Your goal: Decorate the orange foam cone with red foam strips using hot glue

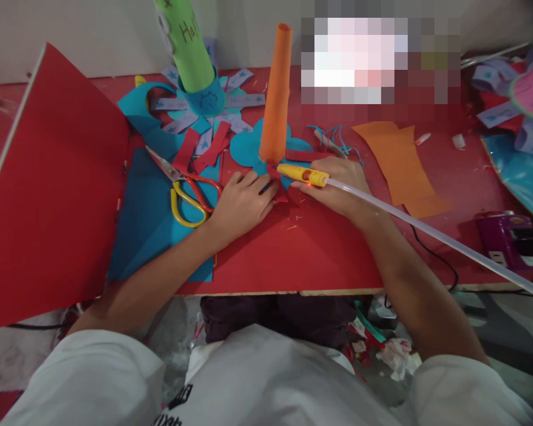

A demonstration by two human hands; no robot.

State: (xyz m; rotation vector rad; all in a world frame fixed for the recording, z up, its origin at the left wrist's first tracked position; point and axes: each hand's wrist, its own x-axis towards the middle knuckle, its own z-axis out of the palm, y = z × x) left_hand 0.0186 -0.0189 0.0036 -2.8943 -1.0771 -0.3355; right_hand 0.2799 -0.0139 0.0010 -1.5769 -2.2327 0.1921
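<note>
An orange paper tube (275, 94) stands upright on a blue flower-shaped base (245, 146). At its foot, my left hand (244, 200) has its fingers bent and pressed together on a small red strip (281, 190). My right hand (344, 183) grips a yellow hot glue gun (302, 174), whose nozzle points left at the tube's foot. From the gun's rear a long translucent glue stick (426, 231) runs down to the right. Another red strip (304, 155) lies on the base by my right fingers. Scissors (177, 177) with red and yellow handles rest beside my left hand.
A red board (57, 189) stands tilted at the left, beside blue sheets (137, 236). Behind is a green tube (190, 53) on a flower base. Orange paper (402, 171) and a purple device (506, 236) with a black cable lie right. The red table's front edge (293, 292) is near me.
</note>
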